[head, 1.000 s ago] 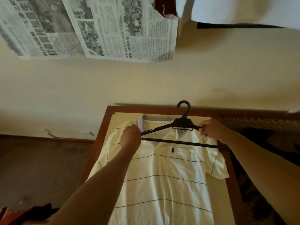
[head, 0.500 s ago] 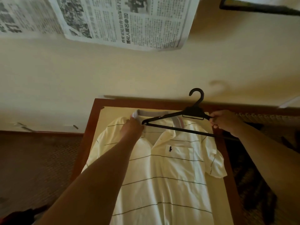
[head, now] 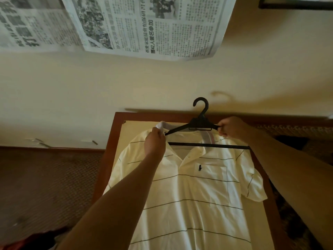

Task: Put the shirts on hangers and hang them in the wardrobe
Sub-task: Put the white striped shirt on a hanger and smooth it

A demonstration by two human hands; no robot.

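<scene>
A small dark horse-and-rider logo (head: 199,167) sits on the chest pocket of the shirt (head: 189,195). Above the shirt, newspaper pages (head: 144,26) hang on the wall, and one line of print reads "42人報名參加"; the rest is too small to read.

The shirt is cream with thin dark stripes. It lies flat, front up, on a table (head: 115,134) with a brown wooden edge.

The left hand (head: 155,142) pinches the shirt's collar and lifts it up. The right hand (head: 232,127) grips one arm of a black hanger (head: 200,123). The hanger is right at the shirt's neck, between the two hands. Its other arm pokes in by the lifted collar, and its hook points away from the shirt.
</scene>
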